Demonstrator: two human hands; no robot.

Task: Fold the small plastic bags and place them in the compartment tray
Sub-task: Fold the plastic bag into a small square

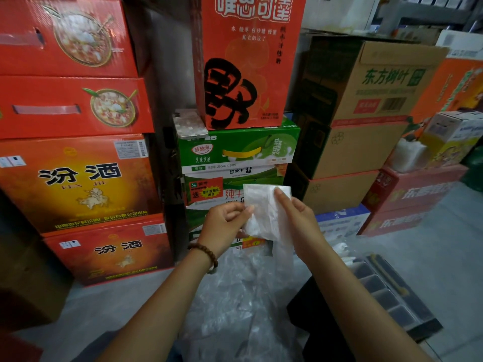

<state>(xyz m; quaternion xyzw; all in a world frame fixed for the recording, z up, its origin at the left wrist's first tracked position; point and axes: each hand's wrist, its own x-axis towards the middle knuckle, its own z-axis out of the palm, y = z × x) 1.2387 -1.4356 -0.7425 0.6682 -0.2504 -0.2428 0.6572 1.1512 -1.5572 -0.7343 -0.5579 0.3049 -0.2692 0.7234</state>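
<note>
Both forearms reach forward, raised at chest height. Crinkled clear plastic heap (235, 296) on floor below. Dark compartment tray (392, 296) lower right, rectangular cells. Small plastic bag (264, 212), thin, translucent, partly folded, held between hands. Left hand (224, 226) pinches left edge, fingers curled; right hand (298, 218) grips right side, fingers extended.

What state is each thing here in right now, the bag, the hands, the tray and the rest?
Small plastic bag: partly folded, held up in the air.
Left hand: pinching the bag's left edge.
Right hand: fingers pressed on the bag's upper right.
Compartment tray: on the floor; the compartments in view look empty.
Phone: lying on the green carton.
</note>
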